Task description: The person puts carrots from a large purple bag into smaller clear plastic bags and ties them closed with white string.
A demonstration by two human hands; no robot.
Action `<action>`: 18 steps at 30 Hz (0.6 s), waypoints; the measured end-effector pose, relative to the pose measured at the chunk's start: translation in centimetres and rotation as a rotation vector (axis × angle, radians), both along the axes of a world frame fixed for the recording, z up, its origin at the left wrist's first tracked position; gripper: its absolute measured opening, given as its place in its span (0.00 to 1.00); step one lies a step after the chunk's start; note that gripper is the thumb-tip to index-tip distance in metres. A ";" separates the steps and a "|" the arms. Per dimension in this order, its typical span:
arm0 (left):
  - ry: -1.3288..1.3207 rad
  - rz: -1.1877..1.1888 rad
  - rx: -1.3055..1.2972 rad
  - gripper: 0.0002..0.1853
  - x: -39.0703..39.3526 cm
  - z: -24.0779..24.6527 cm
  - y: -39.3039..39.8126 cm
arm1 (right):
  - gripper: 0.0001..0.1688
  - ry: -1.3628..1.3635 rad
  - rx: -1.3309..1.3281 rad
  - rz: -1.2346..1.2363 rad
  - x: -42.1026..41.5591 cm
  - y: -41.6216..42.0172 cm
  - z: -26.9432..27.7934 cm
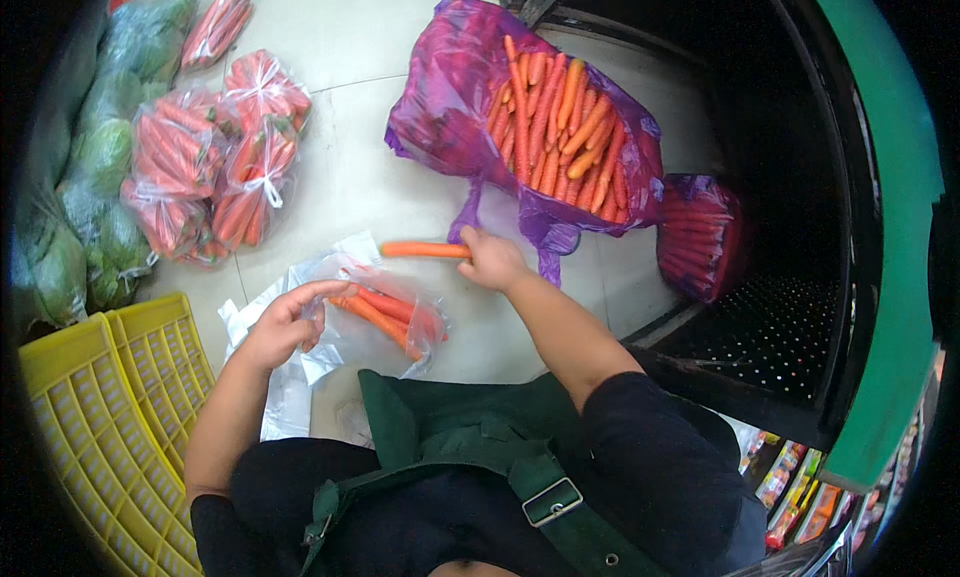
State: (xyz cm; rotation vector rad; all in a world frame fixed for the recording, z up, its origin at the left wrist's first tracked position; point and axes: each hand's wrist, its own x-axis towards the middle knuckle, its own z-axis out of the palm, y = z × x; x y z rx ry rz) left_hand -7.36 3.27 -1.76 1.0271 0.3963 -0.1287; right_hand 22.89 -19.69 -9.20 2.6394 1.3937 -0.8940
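Observation:
My right hand [493, 259] grips a single orange carrot [426, 250] near one end, its other end pointing left above a clear plastic bag [431, 307]. Several carrots [382, 318] lie inside that bag on the floor. At the bag's left edge is my left hand [289, 322], holding the film with the index finger stretched out along the mouth. Beyond my right hand, a large purple plastic bag [442, 89] lies open, with many loose carrots [559, 134] showing in its torn opening.
Tied clear bags of carrots [176, 149] and wrapped green vegetables [105, 149] sit at the left. Yellow plastic crates [112, 397] stand near my left arm. A black rack [750, 337] with a green edge [900, 239] borders the right, beside another purple bag [697, 235].

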 end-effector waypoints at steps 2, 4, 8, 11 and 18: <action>0.032 0.017 -0.014 0.37 -0.6 -1.0 0.3 | 0.25 0.048 0.190 -0.117 -0.5 -1.2 3.5; 0.047 0.042 -0.014 0.31 -0.4 -1.0 0.1 | 0.22 -0.025 0.737 -0.227 1.0 -2.8 3.8; 0.062 0.103 -0.043 0.28 0.2 -0.4 -0.2 | 0.16 0.466 1.135 -0.754 5.1 1.3 8.5; 0.054 0.087 -0.047 0.26 0.7 -0.8 -0.3 | 0.21 0.528 1.106 -0.912 13.2 5.0 5.1; 0.099 0.098 0.009 0.24 -0.1 -0.5 -0.1 | 0.42 -0.624 0.024 -0.536 23.2 7.6 3.2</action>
